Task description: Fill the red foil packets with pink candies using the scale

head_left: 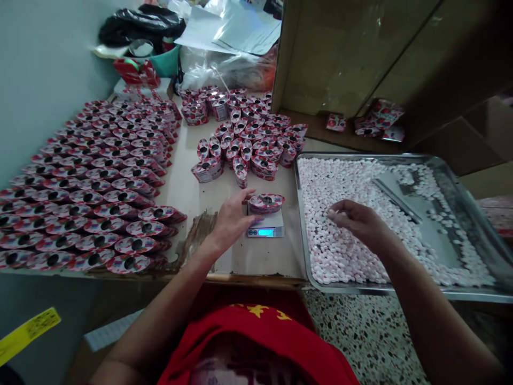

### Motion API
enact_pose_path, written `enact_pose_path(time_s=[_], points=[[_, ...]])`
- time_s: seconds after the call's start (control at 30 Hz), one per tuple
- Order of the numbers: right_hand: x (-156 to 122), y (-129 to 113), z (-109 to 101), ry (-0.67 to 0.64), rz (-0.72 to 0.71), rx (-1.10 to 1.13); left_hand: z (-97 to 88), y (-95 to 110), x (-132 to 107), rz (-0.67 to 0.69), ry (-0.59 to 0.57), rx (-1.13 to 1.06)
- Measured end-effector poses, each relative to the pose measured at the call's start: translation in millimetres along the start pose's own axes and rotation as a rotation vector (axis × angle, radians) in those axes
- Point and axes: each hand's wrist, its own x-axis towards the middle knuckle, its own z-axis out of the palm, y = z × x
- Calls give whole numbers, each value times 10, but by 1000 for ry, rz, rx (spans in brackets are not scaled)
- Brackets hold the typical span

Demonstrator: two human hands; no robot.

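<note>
A small red-and-white carton with a round hole in its top stands on a digital pocket scale with a lit blue display. At the carton's left end is my left hand, thumb and fingers spread apart; its fingertips are close to the carton, and whether they touch it is unclear. Over the left part of a metal tray my right hand has its fingers pinched on a few small white candies. Many similar pale pink-white candies cover much of the tray.
Rows of matching cartons fill the table's left side, and a looser group stands behind the scale. A flat metal bar lies in the tray. Behind it stands a large cardboard box with several cartons inside.
</note>
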Motion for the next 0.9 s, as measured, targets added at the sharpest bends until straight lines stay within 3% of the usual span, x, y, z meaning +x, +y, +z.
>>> enact_pose_path(time_s=[0.1, 0.2, 0.27, 0.33, 0.43, 0.5, 0.67, 0.8, 0.9], points=[[23, -93, 19, 28, -123, -430, 56, -39, 23, 67, 17, 25], [33, -266, 170, 180, -248, -490, 131, -29, 79, 140, 18, 40], [30, -379, 373, 227, -178, -233, 185, 24, 116, 236, 46, 52], [24, -462, 620, 221, -27, 209, 223, 115, 128, 442, 101, 128], [10, -542, 939, 133, 161, 850, 251, 258, 103, 774, 193, 311], [-7, -587, 1055, 97, 244, 1127, 271, 306, 86, 854, 261, 373], [-41, -695, 1071, 9, 395, 1414, 362, 241, 109, 766, 312, 321], [1, -730, 1042, 49, 444, 1399, 444, 220, 118, 644, 288, 227], [-9, -690, 966, 13, 409, 1268, 449, 266, 69, 459, 254, 25]])
